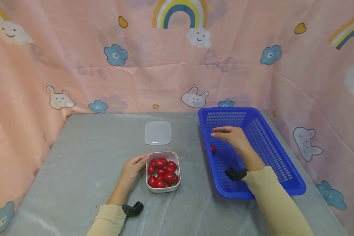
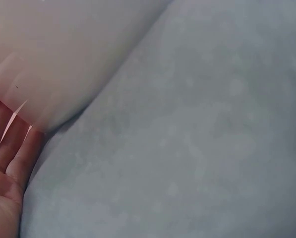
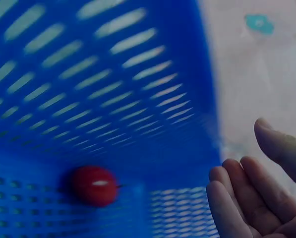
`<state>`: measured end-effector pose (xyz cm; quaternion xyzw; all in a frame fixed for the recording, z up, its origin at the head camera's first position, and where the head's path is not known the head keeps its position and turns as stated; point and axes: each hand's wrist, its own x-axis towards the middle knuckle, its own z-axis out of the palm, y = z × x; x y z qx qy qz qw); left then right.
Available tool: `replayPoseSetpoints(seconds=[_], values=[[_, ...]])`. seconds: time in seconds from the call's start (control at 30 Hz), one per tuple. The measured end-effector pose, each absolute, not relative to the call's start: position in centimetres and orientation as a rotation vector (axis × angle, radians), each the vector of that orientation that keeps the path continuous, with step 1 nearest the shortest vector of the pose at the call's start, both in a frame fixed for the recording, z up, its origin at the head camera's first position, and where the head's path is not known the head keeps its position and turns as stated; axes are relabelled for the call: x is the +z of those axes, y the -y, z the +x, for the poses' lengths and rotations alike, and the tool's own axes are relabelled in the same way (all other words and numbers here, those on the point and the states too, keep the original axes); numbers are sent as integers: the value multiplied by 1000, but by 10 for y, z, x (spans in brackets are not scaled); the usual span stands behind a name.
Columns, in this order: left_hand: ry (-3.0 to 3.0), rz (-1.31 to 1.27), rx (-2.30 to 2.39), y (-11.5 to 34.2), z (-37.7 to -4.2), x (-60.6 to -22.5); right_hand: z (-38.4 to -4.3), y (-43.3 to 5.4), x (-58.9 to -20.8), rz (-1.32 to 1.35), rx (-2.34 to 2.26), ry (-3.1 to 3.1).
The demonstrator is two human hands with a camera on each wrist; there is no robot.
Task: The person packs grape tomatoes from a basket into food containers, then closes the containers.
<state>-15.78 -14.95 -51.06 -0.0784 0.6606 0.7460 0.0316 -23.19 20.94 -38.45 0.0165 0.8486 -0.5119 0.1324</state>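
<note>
A white square container (image 1: pixel 163 190) full of small red cherry tomatoes (image 1: pixel 161 171) stands open-topped on the table. My left hand (image 1: pixel 133 168) rests its fingers against the container's left side; in the left wrist view the fairly straight fingers (image 2: pixel 24 156) touch its pale wall. Over the blue plastic basket (image 1: pixel 296 188) hovers my right hand (image 1: pixel 236 139), with its fingers extended and nothing held. One cherry tomato (image 3: pixel 94 186) lies on the basket floor by the side wall, below that hand. The right wrist view shows the thumb (image 3: pixel 281 148) apart from the fingers.
A translucent square lid (image 1: pixel 157 132) lies flat on the grey table covering (image 1: pixel 100 144), behind the container. The basket takes up the table's right side. A pink patterned cloth (image 1: pixel 153 78) hangs around the back and sides.
</note>
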Motion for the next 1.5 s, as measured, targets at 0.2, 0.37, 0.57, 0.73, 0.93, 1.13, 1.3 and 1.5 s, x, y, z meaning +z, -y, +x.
replayPoseSetpoints(seconds=[0.2, 0.37, 0.57, 0.73, 0.93, 1.13, 1.3, 1.5], values=[[-2043, -244, 2300, 150, -158, -512, -246, -217, -403, 82, -1392, -2425], [-2053, -244, 2295, 150, -158, -512, -251, -220, -413, 106, -1352, -2394], [-2027, -247, 2306, 150, -157, -511, -255, -223, -420, 131, -1296, -2379], [-2030, -246, 2295, 150, -157, -511, -259, -226, -427, 150, -1275, -2349], [-2032, -246, 2294, 150, -158, -511, -259, -226, -432, 111, -1215, -2319], [-2021, -243, 2306, 150, -158, -511, -256, -222, -434, 86, -1287, -2290], [-2043, -244, 2285, 150, -158, -510, -256, -219, -437, 35, -1316, -2261], [-2053, -260, 2272, 150, -157, -510, -257, -219, -437, 12, -1290, -2253]])
